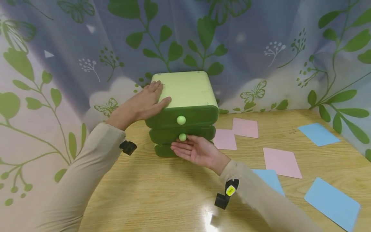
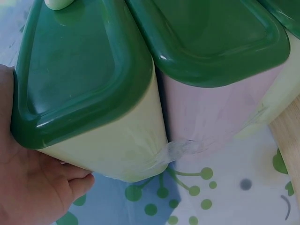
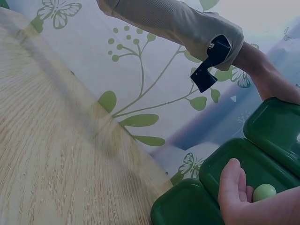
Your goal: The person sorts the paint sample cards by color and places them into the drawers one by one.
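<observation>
In the head view a small three-drawer chest [image 1: 185, 88] has a pale green top and dark green drawer fronts with round light green knobs. My left hand [image 1: 146, 101] rests on the left part of its top, fingers extended over the edge. Seen from the left wrist, that hand [image 2: 37, 187] lies against the pale side of the top section. My right hand [image 1: 200, 151] is palm up in front of the lower drawers, fingers loosely extended. Its thumb is right at the middle drawer's knob [image 1: 182, 137], and in the right wrist view the fingers are beside this knob [image 3: 264, 192].
Pink cards [image 1: 282, 162] and blue cards [image 1: 332, 203] lie scattered across the right side of the wooden table [image 1: 139, 193]. Behind the chest hangs a curtain [image 1: 179, 42] printed with leaves and butterflies. Clear tape [image 2: 183, 149] shows along the chest's side.
</observation>
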Tool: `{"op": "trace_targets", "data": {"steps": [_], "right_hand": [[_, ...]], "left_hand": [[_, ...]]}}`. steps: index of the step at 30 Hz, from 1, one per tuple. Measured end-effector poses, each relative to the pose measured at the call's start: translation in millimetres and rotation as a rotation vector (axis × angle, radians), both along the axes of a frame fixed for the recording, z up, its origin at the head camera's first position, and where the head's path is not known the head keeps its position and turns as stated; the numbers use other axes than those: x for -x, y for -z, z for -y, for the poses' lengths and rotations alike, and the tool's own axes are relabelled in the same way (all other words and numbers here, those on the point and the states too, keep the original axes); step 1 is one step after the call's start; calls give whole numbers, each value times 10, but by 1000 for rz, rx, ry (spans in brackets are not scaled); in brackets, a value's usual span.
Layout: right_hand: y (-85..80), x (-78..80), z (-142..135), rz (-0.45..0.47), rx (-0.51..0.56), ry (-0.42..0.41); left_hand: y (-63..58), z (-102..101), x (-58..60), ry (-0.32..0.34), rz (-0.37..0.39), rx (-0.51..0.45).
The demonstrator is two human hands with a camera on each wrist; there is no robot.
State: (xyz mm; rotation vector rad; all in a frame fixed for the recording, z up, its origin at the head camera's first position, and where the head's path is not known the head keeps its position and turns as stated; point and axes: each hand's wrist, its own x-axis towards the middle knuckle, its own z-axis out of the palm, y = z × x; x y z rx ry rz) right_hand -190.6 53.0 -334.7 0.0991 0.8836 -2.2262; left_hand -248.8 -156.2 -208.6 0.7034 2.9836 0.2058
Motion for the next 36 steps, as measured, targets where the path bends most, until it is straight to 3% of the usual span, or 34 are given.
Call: {"op": "trace_targets", "data": {"steps": [11, 18, 29, 36], "right_hand": [[-6, -80, 20, 10, -19, 38], [1, -202, 8, 8, -16, 17], [28, -462, -36, -25, -33, -35], [56, -712, -72, -57, -16, -55]], "left_hand": [[-13, -18, -1, 8, -6, -13], [-23, -8, 5, 6, 2, -13], [-1, 10, 13, 15, -3, -17], [-2, 17, 11, 27, 0, -22]]}}
